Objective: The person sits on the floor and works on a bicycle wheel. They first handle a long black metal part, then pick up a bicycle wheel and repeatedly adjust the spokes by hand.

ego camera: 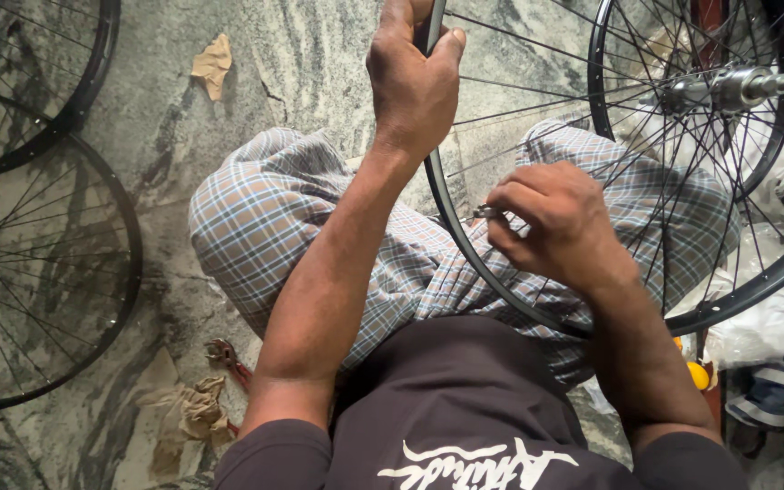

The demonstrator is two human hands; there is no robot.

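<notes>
I sit on the floor with a black spoked bicycle wheel (465, 245) standing across my lap, which is covered by checked cloth. My left hand (413, 77) grips the wheel's rim at its far side. My right hand (560, 222) is inside the rim, its fingers pinched on a small metal spoke tool (485, 212) set against the rim. The wheel's silver hub and axle (737, 88) show at the upper right, with thin spokes fanning out from it.
Two more black spoked wheels lie on the marbled stone floor at the left, one large wheel (129, 263) and another wheel (102, 63) above it. A red-handled tool (226, 356) and crumpled paper (194, 408) lie near my left knee. White bags (773, 318) sit at the right.
</notes>
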